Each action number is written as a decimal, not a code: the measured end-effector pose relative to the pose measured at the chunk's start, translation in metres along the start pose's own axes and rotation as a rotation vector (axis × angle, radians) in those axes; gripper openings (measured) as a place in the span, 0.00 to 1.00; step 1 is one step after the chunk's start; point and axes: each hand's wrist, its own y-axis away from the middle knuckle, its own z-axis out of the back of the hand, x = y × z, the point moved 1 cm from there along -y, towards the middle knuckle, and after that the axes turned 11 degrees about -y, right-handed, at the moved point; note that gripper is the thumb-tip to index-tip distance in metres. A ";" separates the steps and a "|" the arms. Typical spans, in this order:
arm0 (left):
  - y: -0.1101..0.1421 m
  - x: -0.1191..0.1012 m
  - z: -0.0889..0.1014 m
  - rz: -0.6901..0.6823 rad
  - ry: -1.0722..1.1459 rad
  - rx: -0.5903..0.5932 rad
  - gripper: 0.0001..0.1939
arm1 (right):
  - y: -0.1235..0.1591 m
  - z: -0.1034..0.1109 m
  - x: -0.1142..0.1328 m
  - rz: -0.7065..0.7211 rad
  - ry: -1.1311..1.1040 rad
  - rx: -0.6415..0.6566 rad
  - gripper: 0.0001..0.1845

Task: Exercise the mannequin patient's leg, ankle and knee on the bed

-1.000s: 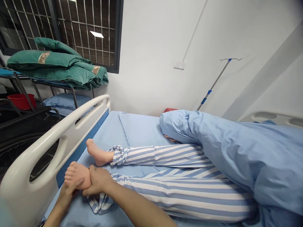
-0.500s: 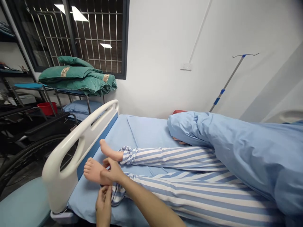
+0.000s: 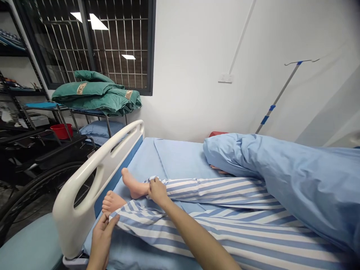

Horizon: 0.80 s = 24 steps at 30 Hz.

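Blue-and-white striped pajama trousers [image 3: 213, 225] cover the legs of a manikin lying on the bed. My left hand [image 3: 102, 232] pinches the hem of the near trouser leg, stretched over the ankle of the near foot [image 3: 112, 201]. My right hand [image 3: 158, 190] is closed on the bunched cuff of the far trouser leg, just above the ankle of the far foot [image 3: 134, 183]. Both feet are bare and point toward the footboard. A light blue quilt [image 3: 289, 180] lies over the upper legs, with some fingers showing under its edge.
The cream footboard [image 3: 84, 176] rises just left of the feet. Beyond it stand a wheelchair [image 3: 42, 168], a pale green stool seat [image 3: 30, 243] and a rack with green folded quilts [image 3: 98, 93]. An IV pole [image 3: 278, 97] leans in view behind the bed.
The near trouser leg has come down over the ankle, with my left hand at its hem. My right hand has moved from the near foot to the far trouser cuff.
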 end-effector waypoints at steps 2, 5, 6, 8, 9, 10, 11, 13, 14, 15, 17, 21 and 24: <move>-0.002 0.001 0.003 -0.012 -0.043 -0.039 0.18 | -0.002 -0.006 0.005 0.024 -0.036 -0.019 0.12; 0.000 0.010 0.006 -0.007 -0.119 -0.066 0.20 | -0.008 -0.013 0.013 0.055 -0.093 -0.028 0.11; 0.001 0.014 0.007 -0.004 -0.140 -0.080 0.21 | -0.011 -0.014 0.017 0.067 -0.123 -0.036 0.11; 0.003 0.022 0.009 -0.008 -0.202 -0.120 0.22 | -0.018 -0.015 0.026 0.093 -0.241 -0.078 0.13; 0.003 0.025 0.011 -0.010 -0.245 -0.139 0.22 | -0.022 -0.015 0.032 0.109 -0.323 -0.105 0.14; 0.003 0.028 0.012 -0.010 -0.292 -0.152 0.22 | -0.026 -0.015 0.039 0.125 -0.407 -0.128 0.14; 0.003 0.030 0.013 -0.007 -0.334 -0.163 0.22 | -0.029 -0.015 0.046 0.141 -0.482 -0.143 0.15; 0.001 0.033 0.015 -0.004 -0.390 -0.165 0.22 | -0.034 -0.014 0.061 0.183 -0.576 -0.130 0.15; 0.000 0.033 0.015 -0.008 -0.407 -0.155 0.22 | -0.035 -0.013 0.066 0.215 -0.603 -0.113 0.15; -0.001 0.034 0.015 -0.017 -0.422 -0.142 0.22 | -0.035 -0.013 0.071 0.249 -0.620 -0.097 0.15; -0.002 0.035 0.015 -0.032 -0.453 -0.120 0.21 | -0.033 -0.011 0.074 0.316 -0.624 -0.076 0.17; 0.001 0.039 0.019 0.003 -0.563 -0.180 0.21 | -0.022 0.002 0.054 0.370 -0.539 -0.052 0.17; 0.011 0.031 0.016 -0.073 -0.670 -0.330 0.24 | -0.018 0.020 0.021 0.362 -0.427 -0.068 0.16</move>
